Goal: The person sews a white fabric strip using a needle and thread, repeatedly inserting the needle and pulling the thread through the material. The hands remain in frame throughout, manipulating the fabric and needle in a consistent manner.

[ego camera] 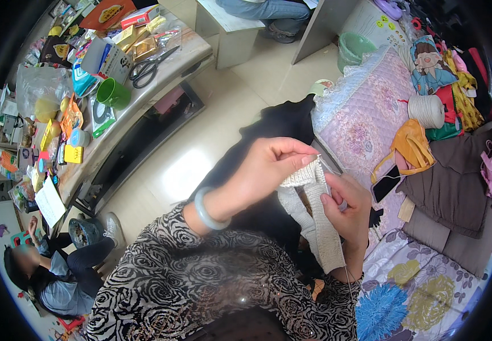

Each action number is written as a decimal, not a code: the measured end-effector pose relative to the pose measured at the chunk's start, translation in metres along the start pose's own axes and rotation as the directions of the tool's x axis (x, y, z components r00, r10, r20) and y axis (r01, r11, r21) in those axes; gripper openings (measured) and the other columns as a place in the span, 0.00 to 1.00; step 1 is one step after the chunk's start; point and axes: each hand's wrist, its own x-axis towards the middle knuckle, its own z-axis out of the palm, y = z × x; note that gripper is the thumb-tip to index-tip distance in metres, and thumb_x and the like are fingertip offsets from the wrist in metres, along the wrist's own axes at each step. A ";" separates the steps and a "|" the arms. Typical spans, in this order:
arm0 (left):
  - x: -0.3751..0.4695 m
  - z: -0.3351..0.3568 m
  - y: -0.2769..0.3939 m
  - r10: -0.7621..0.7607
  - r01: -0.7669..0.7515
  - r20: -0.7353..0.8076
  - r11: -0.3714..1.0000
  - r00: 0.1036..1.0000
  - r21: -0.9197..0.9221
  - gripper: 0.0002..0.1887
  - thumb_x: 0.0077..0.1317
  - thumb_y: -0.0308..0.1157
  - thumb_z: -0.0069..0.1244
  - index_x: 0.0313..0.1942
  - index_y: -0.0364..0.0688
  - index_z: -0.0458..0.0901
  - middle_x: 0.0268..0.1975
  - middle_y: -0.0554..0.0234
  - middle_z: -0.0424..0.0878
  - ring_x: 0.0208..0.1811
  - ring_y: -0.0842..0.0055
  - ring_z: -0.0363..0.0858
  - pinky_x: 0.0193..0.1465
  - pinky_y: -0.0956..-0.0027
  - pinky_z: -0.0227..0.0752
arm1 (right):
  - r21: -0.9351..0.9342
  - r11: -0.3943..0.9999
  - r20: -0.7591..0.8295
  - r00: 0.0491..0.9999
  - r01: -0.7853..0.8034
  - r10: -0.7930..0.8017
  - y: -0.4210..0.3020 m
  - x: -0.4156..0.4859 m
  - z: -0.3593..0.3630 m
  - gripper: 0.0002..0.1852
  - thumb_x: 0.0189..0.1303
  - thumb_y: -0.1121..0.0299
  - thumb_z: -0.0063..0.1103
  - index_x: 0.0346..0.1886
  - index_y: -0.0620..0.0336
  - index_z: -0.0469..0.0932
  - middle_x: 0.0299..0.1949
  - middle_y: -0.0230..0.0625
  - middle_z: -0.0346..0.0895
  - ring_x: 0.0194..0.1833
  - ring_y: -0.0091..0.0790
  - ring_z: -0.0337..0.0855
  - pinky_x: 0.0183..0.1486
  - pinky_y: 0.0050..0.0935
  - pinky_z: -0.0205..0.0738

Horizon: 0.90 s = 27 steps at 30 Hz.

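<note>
Off-white knitting (330, 247) hangs as a folded strip between my hands. My left hand (273, 164), with a pale bangle on its wrist, pinches the knitting's top edge and a thin needle tip between thumb and fingers. On the right side of the piece, my right hand (348, 202) grips its edge with curled fingers; part of the grip is hidden. Thin needles stick out below the knitting near my right wrist. White yarn runs from the work towards a cone of white yarn (425, 111) on the bed.
A phone (385, 184), an orange bag (412, 147) and dark folded cloth (446, 183) lie on the bed at right. The cluttered table at left holds scissors (150, 68) and a green cup (113, 93). One person sits at lower left, another at the top.
</note>
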 end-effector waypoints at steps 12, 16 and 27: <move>-0.006 -0.003 0.007 -0.126 0.141 0.138 0.985 0.982 -0.098 0.08 0.71 0.26 0.52 0.46 0.35 0.85 0.42 0.65 0.87 0.41 0.85 0.83 0.46 0.79 0.76 | -0.080 0.994 -0.042 0.997 -0.069 0.066 -0.008 0.003 -0.010 0.10 0.46 0.78 0.67 0.35 0.62 0.82 0.24 0.38 0.74 0.28 0.37 0.77 0.31 0.31 0.68; -0.005 0.005 0.003 -0.095 0.099 0.068 0.994 0.993 -0.053 0.07 0.69 0.26 0.54 0.43 0.35 0.86 0.39 0.69 0.87 0.39 0.88 0.81 0.43 0.81 0.75 | -0.030 1.000 0.001 1.000 0.002 -0.002 -0.002 0.017 -0.014 0.11 0.54 0.69 0.63 0.39 0.64 0.80 0.33 0.43 0.76 0.36 0.44 0.79 0.39 0.35 0.72; -0.002 0.001 0.002 -0.047 0.045 0.087 0.999 0.995 0.022 0.08 0.69 0.25 0.53 0.46 0.35 0.86 0.40 0.68 0.87 0.41 0.88 0.80 0.46 0.80 0.75 | -0.051 0.990 -0.003 0.991 0.132 -0.132 0.000 0.022 -0.020 0.16 0.50 0.68 0.65 0.44 0.63 0.82 0.28 0.41 0.74 0.30 0.40 0.75 0.34 0.34 0.68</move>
